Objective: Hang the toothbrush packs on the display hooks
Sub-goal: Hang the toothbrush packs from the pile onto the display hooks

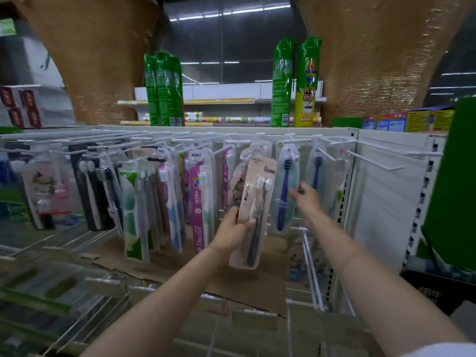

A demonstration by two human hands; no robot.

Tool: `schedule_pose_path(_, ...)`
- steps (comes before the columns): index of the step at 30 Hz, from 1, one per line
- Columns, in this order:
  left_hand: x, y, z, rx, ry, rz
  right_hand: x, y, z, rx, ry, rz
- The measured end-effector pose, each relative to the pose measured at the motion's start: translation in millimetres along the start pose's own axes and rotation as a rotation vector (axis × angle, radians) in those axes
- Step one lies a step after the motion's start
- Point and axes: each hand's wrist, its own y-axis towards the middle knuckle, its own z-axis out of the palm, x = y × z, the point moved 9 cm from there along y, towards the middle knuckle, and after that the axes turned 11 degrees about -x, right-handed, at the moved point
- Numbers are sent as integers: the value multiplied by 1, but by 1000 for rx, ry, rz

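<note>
My left hand [233, 229] grips a beige toothbrush pack [253, 202] marked AUBO by its lower left edge and holds it tilted, its top near a white display hook [237, 142]. My right hand [306, 198] reaches further right, its fingers touching a hanging pack with a blue toothbrush [284, 191]. Several other toothbrush packs hang along the row of hooks, among them a purple Doctor pack [199, 207] and a black pack [90, 186].
Bare white hooks [373, 161] stick out at the right end of the rack. Green spray cans [307, 83] stand on the shelf top behind. A flattened cardboard sheet [244, 284] lies on the wire shelf below. A green panel [456, 181] stands at the far right.
</note>
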Motion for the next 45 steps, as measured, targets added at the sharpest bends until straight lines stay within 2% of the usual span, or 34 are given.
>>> schedule_pose_path(3, -2, -4, 0, 17, -30, 37, 1, -15, -11, 16, 84, -68)
schedule_pose_path(8, 6, -14, -5, 31, -100, 4, 6, -43, -24, 51, 159, -156)
schedule_pose_path(14, 10, -35, -14, 46, -126, -22, 21, -89, -22, 119, 306, -178)
schedule_pose_path(18, 10, -41, -21, 60, -161, -40, 23, -98, -37, -20, 416, -142)
schedule_pose_path(25, 1, -49, -13, 126, -139, -11, 11, -101, -81, -230, 280, -92)
schedule_pose_path(32, -8, -53, -5, 113, -131, 28, 4, -85, -91, -230, 41, 23)
schedule_pose_path(38, -7, -55, -19, 123, -95, 14, 31, -55, -94, -338, -312, -41)
schedule_pose_path(45, -1, -56, -47, 87, -83, 49, 39, -42, -73, -320, -489, 83)
